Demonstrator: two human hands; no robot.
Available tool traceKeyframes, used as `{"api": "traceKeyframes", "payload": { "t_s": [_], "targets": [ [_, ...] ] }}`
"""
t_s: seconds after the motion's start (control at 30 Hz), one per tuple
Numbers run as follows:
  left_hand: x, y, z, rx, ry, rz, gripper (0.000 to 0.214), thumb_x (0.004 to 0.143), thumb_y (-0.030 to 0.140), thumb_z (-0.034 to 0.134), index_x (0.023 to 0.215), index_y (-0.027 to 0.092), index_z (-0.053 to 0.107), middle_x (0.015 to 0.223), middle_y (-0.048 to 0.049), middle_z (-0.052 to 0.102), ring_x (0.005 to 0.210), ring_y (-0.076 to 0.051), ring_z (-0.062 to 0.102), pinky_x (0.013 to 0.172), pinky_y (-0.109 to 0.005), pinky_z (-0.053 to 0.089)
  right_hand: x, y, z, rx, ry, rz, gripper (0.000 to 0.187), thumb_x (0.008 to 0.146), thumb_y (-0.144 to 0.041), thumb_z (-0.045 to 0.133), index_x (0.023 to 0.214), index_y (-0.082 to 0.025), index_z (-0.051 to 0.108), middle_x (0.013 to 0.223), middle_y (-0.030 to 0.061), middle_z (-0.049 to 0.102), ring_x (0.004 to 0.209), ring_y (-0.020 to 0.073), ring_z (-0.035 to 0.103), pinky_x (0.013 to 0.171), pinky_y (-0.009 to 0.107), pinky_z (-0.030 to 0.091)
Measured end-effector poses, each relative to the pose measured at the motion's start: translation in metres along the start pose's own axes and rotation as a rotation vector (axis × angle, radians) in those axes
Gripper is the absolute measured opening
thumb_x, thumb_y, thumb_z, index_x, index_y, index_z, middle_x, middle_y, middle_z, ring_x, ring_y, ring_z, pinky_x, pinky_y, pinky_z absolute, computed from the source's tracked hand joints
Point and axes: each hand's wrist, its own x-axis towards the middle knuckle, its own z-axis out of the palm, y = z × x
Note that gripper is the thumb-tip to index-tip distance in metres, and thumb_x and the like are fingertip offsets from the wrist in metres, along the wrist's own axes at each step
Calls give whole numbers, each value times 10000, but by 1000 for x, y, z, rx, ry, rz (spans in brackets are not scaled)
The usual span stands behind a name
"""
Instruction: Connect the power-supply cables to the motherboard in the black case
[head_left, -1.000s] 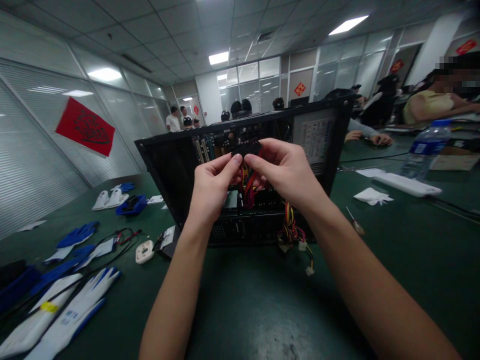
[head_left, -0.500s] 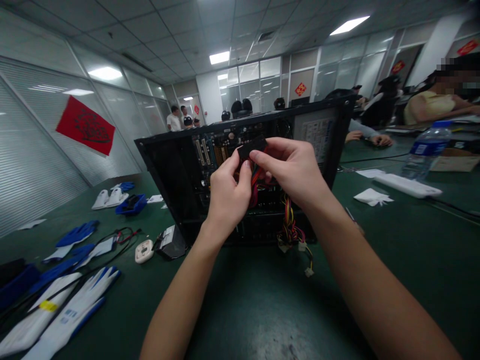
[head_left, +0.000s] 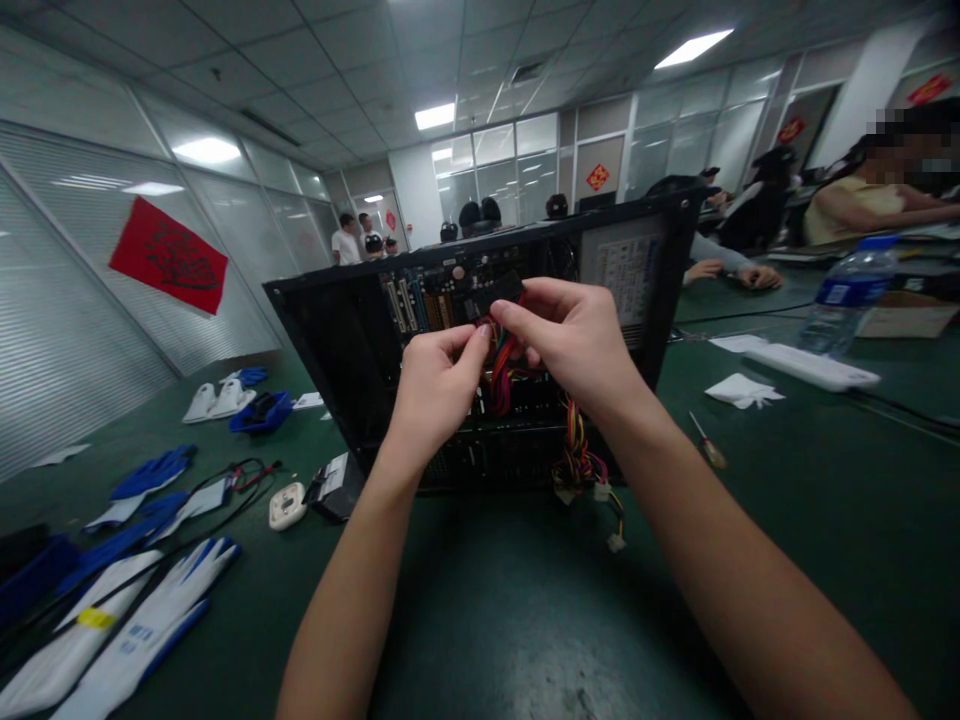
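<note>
An open black computer case (head_left: 322, 350) stands on its side edge in front of me, its motherboard (head_left: 420, 300) and power supply (head_left: 619, 270) showing. My right hand (head_left: 581, 335) pinches a long black power connector (head_left: 493, 297) between thumb and fingers, in front of the motherboard. Coloured wires (head_left: 501, 375) run down from the connector. At the connector's lower left, my left hand (head_left: 439, 385) is closed in a pinch at the wires, its fingertips partly hidden. Another wire bundle (head_left: 574, 440) with white plugs hangs out of the case onto the table.
On the left of the green table (head_left: 480, 600) lie work gloves (head_left: 150, 630), a blue tray (head_left: 261, 412), a white round-cornered case (head_left: 287, 506) and black cables. To the right are a screwdriver (head_left: 707, 442), tissue (head_left: 744, 391), power strip (head_left: 814, 367) and water bottle (head_left: 851, 295). Other people sit beyond.
My left hand has slid down and left, from the connector's end to the wires beneath it. My right hand still grips the connector, which has moved slightly left.
</note>
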Motion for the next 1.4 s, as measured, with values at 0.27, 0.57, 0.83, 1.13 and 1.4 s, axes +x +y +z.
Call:
{"api": "traceKeyframes", "payload": {
  "t_s": [0.27, 0.57, 0.83, 1.13, 1.4],
  "targets": [
    [14, -27, 7, -387, 153, -113, 302, 856, 457, 708, 795, 164, 745, 742, -12, 684, 690, -111, 604, 668, -222, 481, 3, 17, 2, 17, 149, 21, 337, 845, -493, 732, 747, -190, 622, 656, -15, 596, 592, 126, 580, 497, 231, 504],
    [19, -46, 8, -724, -46, -375, 324, 892, 428, 685, 1092, 185, 759, 808, -32, 702, 710, -109, 645, 679, -238, 525, 5, 33, 3, 2, 163, 46, 394, 822, -576, 722, 772, -199, 619, 675, -6, 613, 630, 142, 590, 500, 230, 505],
    [10, -32, 35, -618, 132, -218, 347, 851, 497, 717, 930, 163, 768, 815, -35, 737, 711, -126, 653, 695, -261, 529, 4, 29, 4, -10, 140, 34, 390, 827, -571, 720, 756, -204, 610, 651, -19, 563, 606, 131, 551, 493, 226, 479],
    [2, -25, 33, 49, 172, 83, 390, 1013, 389, 480, 768, 156, 676, 759, -30, 666, 701, -141, 568, 663, -250, 425, 4, 32, 1, -102, 166, -3, 355, 871, -524, 681, 750, -197, 614, 665, -11, 596, 608, 133, 556, 527, 234, 448],
    [18, -68, 20, 266, -94, -135, 394, 962, 284, 441, 641, 149, 626, 631, -24, 632, 620, -143, 549, 609, -261, 341, -5, 68, 14, -561, 80, 27, 201, 956, -332, 563, 897, -184, 686, 823, 55, 717, 722, 188, 640, 669, 272, 422]
  ]
}}
